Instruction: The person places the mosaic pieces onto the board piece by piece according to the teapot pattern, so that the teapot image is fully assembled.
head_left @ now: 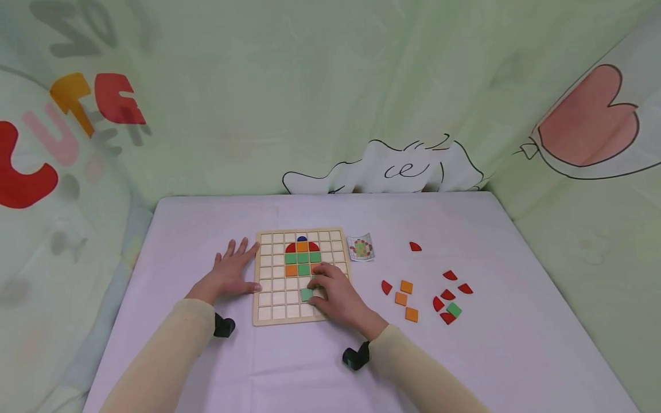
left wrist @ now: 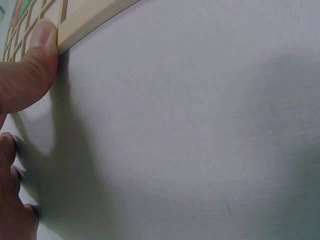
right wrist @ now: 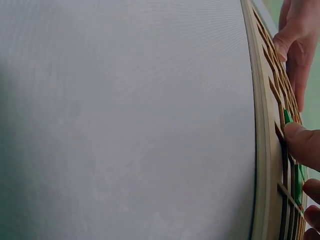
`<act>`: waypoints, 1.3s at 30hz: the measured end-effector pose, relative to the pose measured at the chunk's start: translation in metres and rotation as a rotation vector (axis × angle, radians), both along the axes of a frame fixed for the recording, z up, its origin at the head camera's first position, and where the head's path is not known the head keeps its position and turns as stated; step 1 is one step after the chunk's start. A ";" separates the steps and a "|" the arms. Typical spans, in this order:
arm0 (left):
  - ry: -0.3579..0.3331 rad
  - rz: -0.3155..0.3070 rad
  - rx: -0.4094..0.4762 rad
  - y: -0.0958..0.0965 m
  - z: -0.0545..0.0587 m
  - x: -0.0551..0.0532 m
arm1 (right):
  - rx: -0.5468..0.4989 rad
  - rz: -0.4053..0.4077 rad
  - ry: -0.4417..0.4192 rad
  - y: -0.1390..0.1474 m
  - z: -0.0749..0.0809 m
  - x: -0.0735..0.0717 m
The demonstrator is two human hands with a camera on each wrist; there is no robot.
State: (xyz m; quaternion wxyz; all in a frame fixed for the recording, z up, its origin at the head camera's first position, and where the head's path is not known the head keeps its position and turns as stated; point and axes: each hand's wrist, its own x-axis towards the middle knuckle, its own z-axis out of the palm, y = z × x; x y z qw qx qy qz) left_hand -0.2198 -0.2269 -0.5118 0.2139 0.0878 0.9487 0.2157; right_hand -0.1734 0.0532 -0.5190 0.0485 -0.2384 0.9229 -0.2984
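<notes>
A wooden grid board [head_left: 264, 314] lies on the table, with a pattern of green, orange, red and blue pieces in its cells. My right hand [head_left: 337, 295] bends over its lower right part. The right thumb and fingers pinch a green square tile [head_left: 306, 295] low over a cell; another green tile [right wrist: 298, 185] shows near the fingertips in the right wrist view. My left hand [head_left: 230, 275] is spread at the board's left side, its thumb [left wrist: 44, 37] resting on the frame and a fingertip touching the edge higher up.
A small printed picture card [head_left: 361, 248] lies beside the board's upper right. Farther right are loose orange squares [head_left: 401, 298], several red quarter-round pieces [head_left: 465, 288] and a green square [head_left: 454, 310]. Printed cloth walls [head_left: 330, 115] stand behind and beside the table.
</notes>
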 end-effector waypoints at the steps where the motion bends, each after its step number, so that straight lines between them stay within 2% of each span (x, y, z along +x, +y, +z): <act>1: 0.000 0.000 0.001 0.000 0.000 0.000 | 0.002 -0.001 -0.005 0.000 0.001 0.000; 6: 0.001 -0.002 -0.002 0.000 0.001 0.000 | 0.018 -0.001 -0.018 -0.001 0.001 0.000; 29: -0.002 -0.005 -0.011 0.001 -0.002 -0.002 | -0.005 -0.009 0.045 0.000 -0.003 0.002; 34: 0.001 -0.006 -0.011 0.000 -0.003 -0.002 | -0.011 -0.002 0.046 0.008 -0.002 0.002; 39: 0.006 -0.008 -0.011 0.000 -0.003 -0.002 | -0.025 -0.054 0.013 0.025 0.002 0.005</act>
